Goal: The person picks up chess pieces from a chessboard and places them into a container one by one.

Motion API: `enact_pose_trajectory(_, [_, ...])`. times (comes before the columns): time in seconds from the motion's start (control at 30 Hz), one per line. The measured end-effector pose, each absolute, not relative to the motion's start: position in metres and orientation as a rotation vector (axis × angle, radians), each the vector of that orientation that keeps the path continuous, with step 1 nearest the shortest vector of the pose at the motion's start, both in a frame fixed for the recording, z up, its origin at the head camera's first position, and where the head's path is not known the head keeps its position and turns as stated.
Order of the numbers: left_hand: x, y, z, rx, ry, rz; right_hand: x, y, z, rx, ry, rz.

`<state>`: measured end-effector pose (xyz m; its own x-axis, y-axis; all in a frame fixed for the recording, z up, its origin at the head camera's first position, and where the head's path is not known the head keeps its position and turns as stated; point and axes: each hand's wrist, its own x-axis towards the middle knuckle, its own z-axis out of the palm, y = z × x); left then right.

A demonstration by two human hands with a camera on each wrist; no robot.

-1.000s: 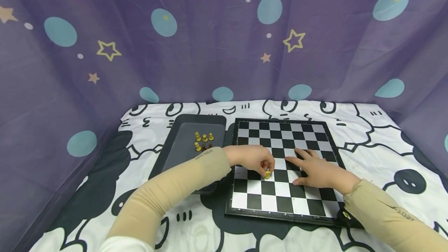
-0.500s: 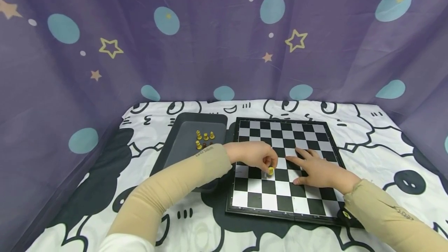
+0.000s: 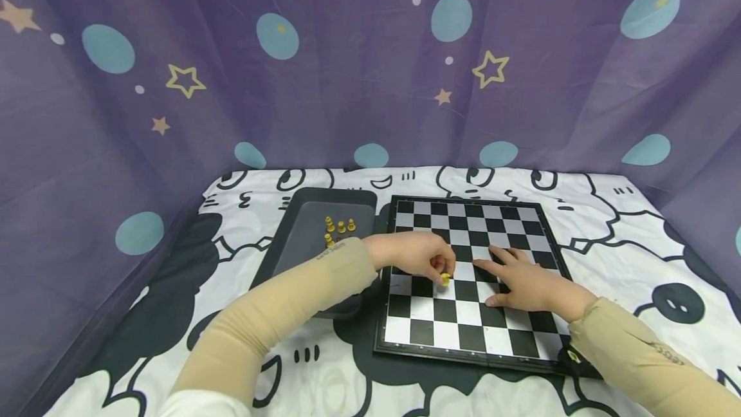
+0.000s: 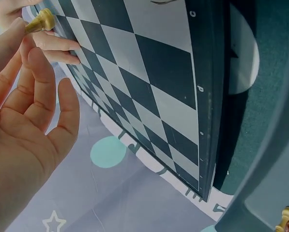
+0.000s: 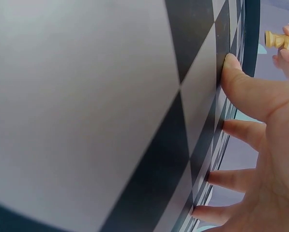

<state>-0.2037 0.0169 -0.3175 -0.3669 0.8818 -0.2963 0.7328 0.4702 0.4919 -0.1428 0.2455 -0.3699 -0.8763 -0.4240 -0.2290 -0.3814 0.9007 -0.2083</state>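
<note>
My left hand [image 3: 418, 255] pinches a small yellow chess piece [image 3: 445, 279] between thumb and fingertips, over the left middle of the chessboard [image 3: 417, 309]. In the left wrist view the piece [image 4: 43, 21] points its round base away from the fingers, tilted on its side; the other fingers curl loosely. The right wrist view also shows this chess piece [image 5: 278, 40] above the board, held sideways. My right hand [image 3: 523, 280] rests on the right half of the board with fingers spread. In its wrist view, the thumb and fingertips [image 5: 231, 62] press on the squares.
Left of the board lies a dark grey tray [image 3: 289, 237] holding several yellow chess pieces [image 3: 341, 226] and some brown ones, partly hidden by my left sleeve [image 3: 289, 295]. A black-and-white cartoon cloth [image 3: 324, 365] covers the table; a purple curtain [image 3: 347, 69] hangs behind.
My left hand shifts slightly right, then a little back left and away, over the board. The chess piece turns between its fingertips and ends slightly farther away. My right hand stays put.
</note>
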Motion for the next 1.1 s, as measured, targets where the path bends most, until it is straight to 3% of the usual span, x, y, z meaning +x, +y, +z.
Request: enact_pose_trajectory(1.1, [-0.208, -0.032, -0.322, 1.299, 2.314, 0.513, -0.140, 0.243, -0.368, -0.582, 2.793, -0.228])
